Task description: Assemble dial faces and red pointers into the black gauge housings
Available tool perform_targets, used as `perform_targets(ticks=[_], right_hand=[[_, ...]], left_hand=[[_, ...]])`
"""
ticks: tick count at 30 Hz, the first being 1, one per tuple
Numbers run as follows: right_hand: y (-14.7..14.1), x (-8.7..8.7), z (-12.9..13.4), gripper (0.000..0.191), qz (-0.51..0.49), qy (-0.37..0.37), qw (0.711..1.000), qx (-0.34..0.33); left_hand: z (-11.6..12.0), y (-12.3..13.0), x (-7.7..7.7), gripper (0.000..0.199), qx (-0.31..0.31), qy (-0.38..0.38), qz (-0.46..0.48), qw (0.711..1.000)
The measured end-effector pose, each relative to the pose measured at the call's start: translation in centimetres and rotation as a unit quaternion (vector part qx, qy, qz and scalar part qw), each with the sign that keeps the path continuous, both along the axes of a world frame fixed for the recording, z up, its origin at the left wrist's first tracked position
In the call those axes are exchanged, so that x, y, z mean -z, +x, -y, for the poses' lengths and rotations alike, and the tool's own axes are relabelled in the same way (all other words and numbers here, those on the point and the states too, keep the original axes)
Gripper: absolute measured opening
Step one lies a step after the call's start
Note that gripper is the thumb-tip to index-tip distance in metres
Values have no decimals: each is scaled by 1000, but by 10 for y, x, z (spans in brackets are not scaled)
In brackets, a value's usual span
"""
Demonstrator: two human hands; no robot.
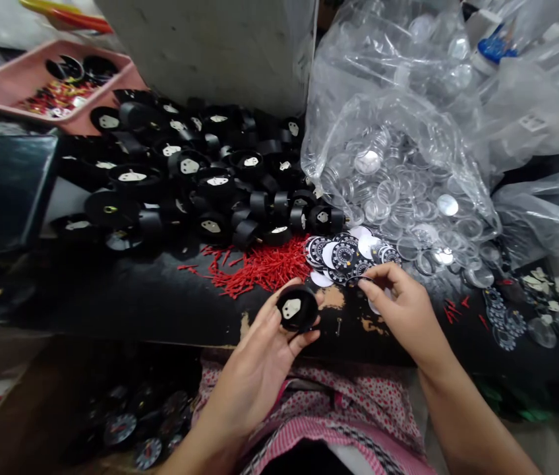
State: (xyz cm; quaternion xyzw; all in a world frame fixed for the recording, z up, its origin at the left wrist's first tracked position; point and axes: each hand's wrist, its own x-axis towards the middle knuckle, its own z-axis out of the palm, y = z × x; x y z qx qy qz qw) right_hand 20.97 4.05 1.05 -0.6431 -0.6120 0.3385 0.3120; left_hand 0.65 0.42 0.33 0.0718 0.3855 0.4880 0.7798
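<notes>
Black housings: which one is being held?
The one in the left hand, open side toward the camera, pale plate showing inside. Only it is gripped; the others on the bench lie untouched in a heap.

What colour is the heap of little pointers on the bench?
The pointers are red, seen best in the head view.

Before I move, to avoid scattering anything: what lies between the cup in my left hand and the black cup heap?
The head view shows a pile of red pins between the held cup and the black cup heap.
</notes>
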Motion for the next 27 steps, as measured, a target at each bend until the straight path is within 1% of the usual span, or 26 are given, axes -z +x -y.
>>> perform_targets(ticks=[2,3,4,5,7,10,13,16,19,24,27], right_hand=[[-8,-5,1,15,-134,-82,988,-13],[-11,-6,1,18,-179,-106,978,-21],[-14,-7,1,20,-201,-115,972,-25],[-16,-9,1,21,-202,-110,973,-22],[-21,-12,2,16,-162,-76,984,-6],[-29,-19,5,11,-109,-20,994,3],[-41,-24,8,10,-67,25,996,-48],[-50,-24,8,11,-27,61,992,-106],[-50,-23,6,7,-18,48,993,-103],[-46,-22,4,0,0,-12,996,-89],[-44,-19,7,8,-9,-59,995,-85]], left_hand=[[-2,2,0,35,3,-12,13,1000],[-3,2,0,36,-4,-13,6,1000],[-4,2,0,35,-16,-11,-10,1000],[-5,3,1,34,-27,-5,-28,999],[-6,4,2,32,-29,9,-56,998],[-4,7,4,29,5,21,-64,998],[1,10,7,30,19,39,-77,996],[5,10,11,32,37,61,-109,991],[7,7,14,34,59,77,-130,987],[7,5,15,36,78,85,-124,986],[7,7,16,34,67,81,-131,986]])
